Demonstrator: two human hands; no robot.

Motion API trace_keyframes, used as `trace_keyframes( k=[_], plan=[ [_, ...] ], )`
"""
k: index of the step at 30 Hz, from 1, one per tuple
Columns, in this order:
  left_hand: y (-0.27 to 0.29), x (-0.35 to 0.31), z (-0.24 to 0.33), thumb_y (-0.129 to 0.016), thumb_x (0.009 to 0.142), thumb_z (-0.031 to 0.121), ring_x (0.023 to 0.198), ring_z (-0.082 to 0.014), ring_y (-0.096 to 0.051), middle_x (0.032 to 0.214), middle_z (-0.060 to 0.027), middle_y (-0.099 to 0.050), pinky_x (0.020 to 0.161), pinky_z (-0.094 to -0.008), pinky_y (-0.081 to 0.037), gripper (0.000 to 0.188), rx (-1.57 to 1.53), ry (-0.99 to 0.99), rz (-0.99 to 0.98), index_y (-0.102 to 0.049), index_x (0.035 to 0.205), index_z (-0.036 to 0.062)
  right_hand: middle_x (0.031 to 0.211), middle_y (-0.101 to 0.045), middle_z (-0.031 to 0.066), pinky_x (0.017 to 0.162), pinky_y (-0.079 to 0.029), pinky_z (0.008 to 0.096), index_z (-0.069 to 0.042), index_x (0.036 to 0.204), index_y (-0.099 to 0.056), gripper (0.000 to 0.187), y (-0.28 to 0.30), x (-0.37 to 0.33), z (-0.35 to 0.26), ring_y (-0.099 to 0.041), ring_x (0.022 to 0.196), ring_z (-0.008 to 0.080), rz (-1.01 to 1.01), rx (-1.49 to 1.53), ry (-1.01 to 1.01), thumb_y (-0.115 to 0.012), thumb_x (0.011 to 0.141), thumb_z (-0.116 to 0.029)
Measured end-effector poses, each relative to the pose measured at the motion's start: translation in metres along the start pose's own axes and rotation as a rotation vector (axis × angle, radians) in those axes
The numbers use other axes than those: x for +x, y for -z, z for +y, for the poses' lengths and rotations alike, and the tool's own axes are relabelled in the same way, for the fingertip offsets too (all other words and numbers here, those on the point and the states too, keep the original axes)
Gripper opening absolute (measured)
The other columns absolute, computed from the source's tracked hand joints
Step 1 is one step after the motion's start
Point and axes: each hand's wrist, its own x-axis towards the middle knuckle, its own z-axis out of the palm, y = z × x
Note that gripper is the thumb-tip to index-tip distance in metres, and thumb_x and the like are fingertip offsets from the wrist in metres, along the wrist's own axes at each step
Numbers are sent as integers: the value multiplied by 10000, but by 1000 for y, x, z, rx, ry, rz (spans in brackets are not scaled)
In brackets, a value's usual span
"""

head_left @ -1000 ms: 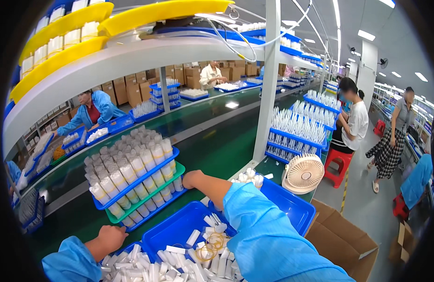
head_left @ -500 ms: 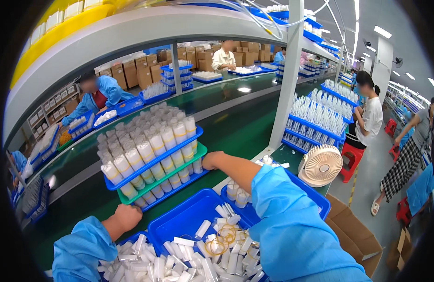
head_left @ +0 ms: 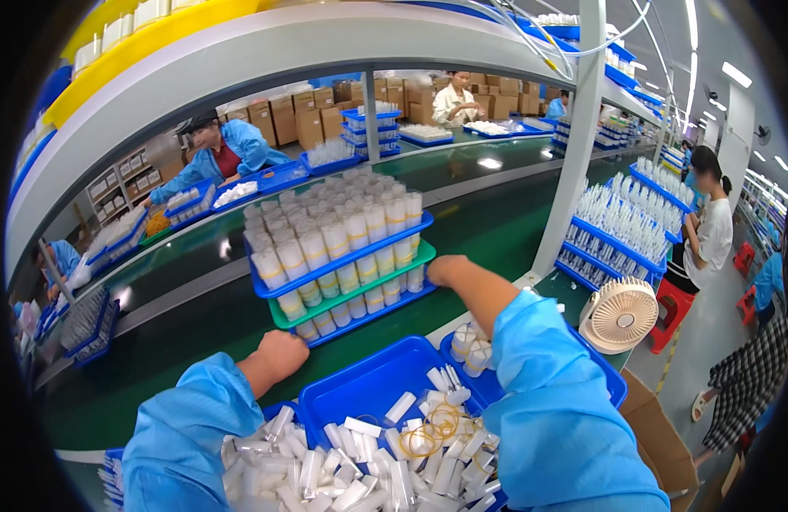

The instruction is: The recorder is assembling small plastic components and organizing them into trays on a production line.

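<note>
A stack of trays, blue point(head_left: 351, 276), green point(head_left: 426, 253) and blue, stands on the green conveyor belt point(head_left: 185, 363). Each tier carries white cylinders point(head_left: 357, 229) in clear wrap with yellow bands. My left hand point(head_left: 281, 354) is closed at the stack's near left bottom corner. At the right end, my right hand point(head_left: 446, 270) grips the stack, its fingertips hidden. In front of me lies a blue tray point(head_left: 351, 397) with loose white pieces point(head_left: 360, 469) and yellow rubber bands point(head_left: 434, 429). Another blue tray point(head_left: 488, 388), partly under my right arm, holds bundled white cylinders point(head_left: 472, 350).
A beige fan point(head_left: 617, 316) stands at the right, near stacked blue trays of thin white parts point(head_left: 611, 209). A grey post point(head_left: 573, 154) rises beside the belt. An open cardboard box point(head_left: 654, 427) is at lower right. Co-workers sit across the belt and at the right.
Both hands have shifted with the tray stack, farther from me and slightly right along the belt. The whole view has turned a little. Across the belt, a co-worker's head has lifted.
</note>
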Motion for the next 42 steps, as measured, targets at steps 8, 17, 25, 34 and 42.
trace_keyframes(
  k=[8, 17, 25, 34, 42],
  plan=[
    [46, -119, -16, -549, 817, 298, 573, -266, -615, 638, -96, -618, 504, -375, -478, 248, 43, -21, -16, -609, 730, 73, 879, -628, 163, 720, -483, 396, -13, 876, -629, 427, 54, -109, 0, -618, 795, 279, 92, 7, 193, -498, 843, -418],
    [165, -328, 67, -700, 639, 141, 587, -232, -588, 607, -53, -582, 513, -333, -439, 229, -287, 247, 369, -635, 844, 60, 913, -566, 137, 721, -461, 371, -53, 937, -579, 271, 20, -290, -13, -581, 807, 292, 310, 290, 603, -641, 780, -265],
    [168, -430, 149, -631, 775, 58, 654, -214, -621, 751, -133, -643, 600, -286, -478, 173, -1059, 496, 317, -638, 927, -25, 900, -574, 133, 687, -475, 409, -62, 887, -560, 197, -47, -286, -75, -586, 806, 316, 342, 75, 496, -626, 755, -192],
    [128, -367, 211, -617, 794, 49, 900, -238, -586, 975, -184, -594, 781, -313, -462, 287, -1686, 423, 797, -559, 1059, -45, 854, -606, 87, 595, -483, 368, -95, 869, -586, 180, -10, -410, -150, -608, 727, 264, 510, 510, 829, -668, 738, -188],
    [112, -324, 216, -643, 804, 114, 750, -143, -506, 975, -128, -516, 659, -231, -413, 187, -1949, 268, 856, -564, 919, -11, 885, -600, 96, 651, -453, 304, -31, 897, -617, 255, -36, -445, -185, -580, 781, 205, 372, 872, 1323, -714, 667, -79]
  ],
)
